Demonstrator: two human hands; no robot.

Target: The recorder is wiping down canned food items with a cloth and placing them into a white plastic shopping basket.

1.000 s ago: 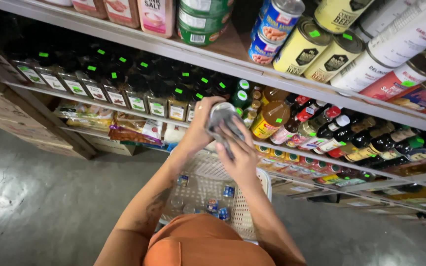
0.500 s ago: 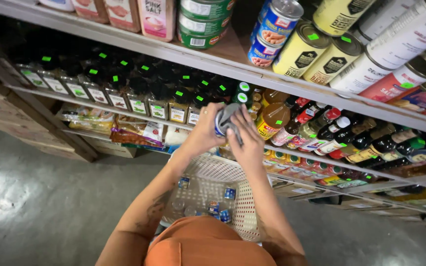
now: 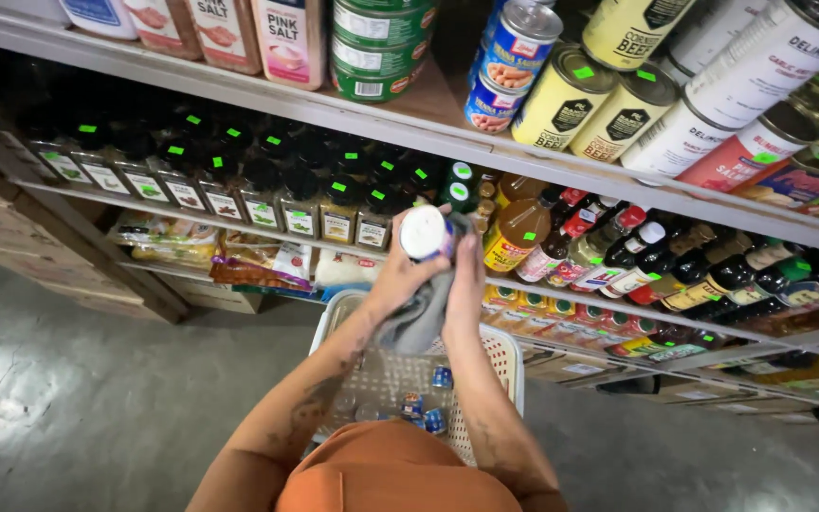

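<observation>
White-lidded can (image 3: 426, 234) raised at shelf front, pinched in left hand (image 3: 398, 281); right hand (image 3: 464, 284) presses grey cloth (image 3: 416, 320) against it. Wiping apparently underway. More cans (image 3: 424, 410) wait in basket (image 3: 500, 365), 6 o'clock.

Place: a grocery shop aisle.
Shelves (image 3: 239, 95): long tiers, stacked one above another and packed with goods.
Top tier: rows of cans (image 3: 561, 95) and salt cartons (image 3: 288, 38).
Middle tier: dark-capped spice jars (image 3: 239, 190) in a row, sauce bottles (image 3: 618, 246) beside them.
Price marks: small green stickers (image 3: 582, 72) on lids and caps.
Basket (image 3: 485, 370): a white plastic shopping basket below the shelves.
Floor (image 3: 68, 417): bare grey concrete.
</observation>
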